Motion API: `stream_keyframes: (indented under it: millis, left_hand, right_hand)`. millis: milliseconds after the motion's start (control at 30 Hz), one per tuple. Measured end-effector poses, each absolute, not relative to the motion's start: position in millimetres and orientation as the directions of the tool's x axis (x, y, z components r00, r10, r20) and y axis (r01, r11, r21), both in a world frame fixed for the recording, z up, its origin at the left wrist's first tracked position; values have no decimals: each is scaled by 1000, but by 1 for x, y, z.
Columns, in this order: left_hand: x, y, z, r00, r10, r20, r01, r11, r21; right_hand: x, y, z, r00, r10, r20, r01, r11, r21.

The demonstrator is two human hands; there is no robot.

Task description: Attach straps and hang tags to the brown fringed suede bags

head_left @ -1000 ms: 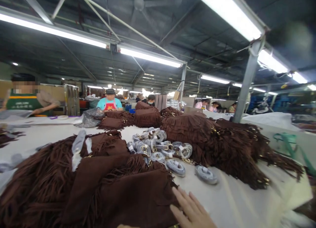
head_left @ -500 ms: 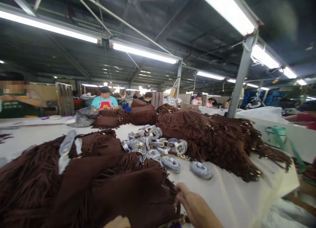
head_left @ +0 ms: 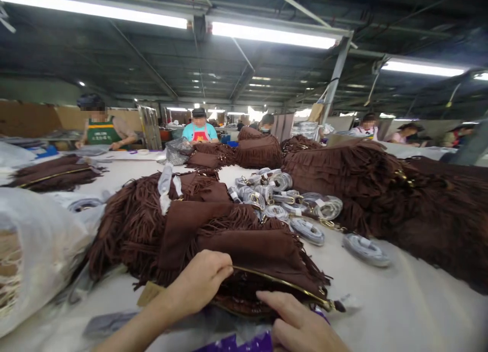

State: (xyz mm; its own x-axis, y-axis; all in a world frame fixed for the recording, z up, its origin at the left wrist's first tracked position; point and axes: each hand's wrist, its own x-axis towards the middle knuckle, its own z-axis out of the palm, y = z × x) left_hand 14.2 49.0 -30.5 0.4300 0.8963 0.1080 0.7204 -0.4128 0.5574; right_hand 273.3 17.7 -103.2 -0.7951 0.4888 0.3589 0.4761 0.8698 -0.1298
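The bag (head_left: pixel 259 250) lay on the table (head_left: pixel 400 311) right in front of me, at the near end of a heap of the same brown fringed bags, its mouth open toward me. My left hand (head_left: pixel 200 283) was closed on the upper lip, thumb and fingers pinching the suede just where the gold zip (head_left: pixel 282 283) began. My right hand (head_left: pixel 301 326) lay open and flat against the lower lip, fingers stretched out, gripping nothing. I judged the bag to be light and very soft: the suede would sag and fold wherever it was not held, and the fringe would drag and snag on its neighbours. The nap looked grippy rather than slick. The zip edge seemed the one firm line, so the best hold was along it, one hand on each lip. The fringe looked too loose to pull on. Behind the bag, coiled wrapped straps (head_left: pixel 308 230) lay scattered nearby but not touching it. A card tag (head_left: pixel 148 293) stuck out beside my left wrist.
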Motion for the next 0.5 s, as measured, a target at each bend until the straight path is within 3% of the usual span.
stream_keyframes:
  millis: [67,133,267,400,500]
  left_hand:
    - [13,52,-25,421,899,122,686,-403,605]
    - [11,55,-27,393,903,173,653,-407,639]
    - [6,66,-42,315,925,214,594,-367,716]
    - [4,79,-61,244,949,198,564,-305,767]
    - [3,86,-71,205,962,181,532,-265,804]
  right_hand:
    - [267,23,-113,-778,523,348,527,845,-89]
    - [259,25,-120,-774,571,275,552,820,-150]
    - [244,24,-115,-701,686,195,564,701,-436]
    - [227,24,-91,-563,808,176,386,445,-808]
    - [210,30,-83,-524,847,88,282,270,-920]
